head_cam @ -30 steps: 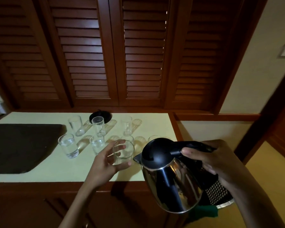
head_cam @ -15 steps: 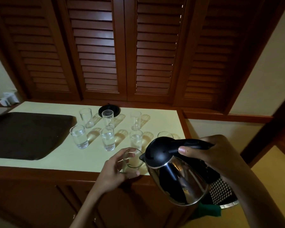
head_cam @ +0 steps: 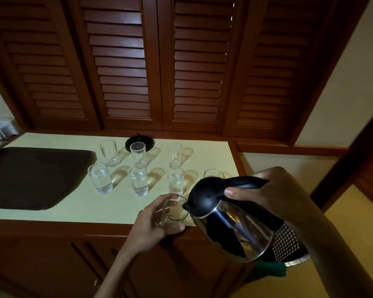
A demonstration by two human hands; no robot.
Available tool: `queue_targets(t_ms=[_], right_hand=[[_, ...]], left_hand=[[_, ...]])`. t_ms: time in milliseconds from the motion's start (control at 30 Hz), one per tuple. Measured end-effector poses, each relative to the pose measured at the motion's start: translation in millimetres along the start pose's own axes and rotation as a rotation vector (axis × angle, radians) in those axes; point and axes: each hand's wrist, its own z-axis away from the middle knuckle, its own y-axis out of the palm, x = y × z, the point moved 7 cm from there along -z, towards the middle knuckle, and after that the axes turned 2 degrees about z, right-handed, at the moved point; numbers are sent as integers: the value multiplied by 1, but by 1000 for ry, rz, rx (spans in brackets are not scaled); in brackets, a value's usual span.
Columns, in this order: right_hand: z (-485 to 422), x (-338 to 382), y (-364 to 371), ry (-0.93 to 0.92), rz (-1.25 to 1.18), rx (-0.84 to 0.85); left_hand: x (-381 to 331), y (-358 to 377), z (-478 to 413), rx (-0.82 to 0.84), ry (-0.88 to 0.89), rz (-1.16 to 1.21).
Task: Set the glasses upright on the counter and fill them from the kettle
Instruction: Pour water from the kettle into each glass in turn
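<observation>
- Now the glass is tilted at the near edge of the table, mouth toward the kettle; I cannot tell whether its foot touches the table.
- Left hand: its grip is wrapped round the glass, fingers behind and thumb under the near side.
- Steel kettle with a black lid is tipped forward, its spout right at the glass's rim.
- Right hand: its grip is closed round the black handle, thumb lying on top.
- Seven more glasses stand upright farther back in two rows. Three in the front row hold water, and a fourth shows only its rim behind the kettle's lid.
- Black round base sits at the back, behind the middle glass.
- Dark tray lies at the table's left.
- Louvred doors rise behind, and a wooden cupboard is below.
</observation>
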Motion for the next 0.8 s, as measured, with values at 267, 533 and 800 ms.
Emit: queue_targets(t_ms=[267, 533, 800], right_hand=[[-6, 4, 3, -44, 63, 17], [-7, 11, -3, -103, 142, -20], [-10, 5, -10, -104, 114, -24]], left_hand=[[1, 2, 1, 29, 5, -13], [1, 2, 1, 34, 11, -22], [-1, 7, 0, 42, 5, -7]])
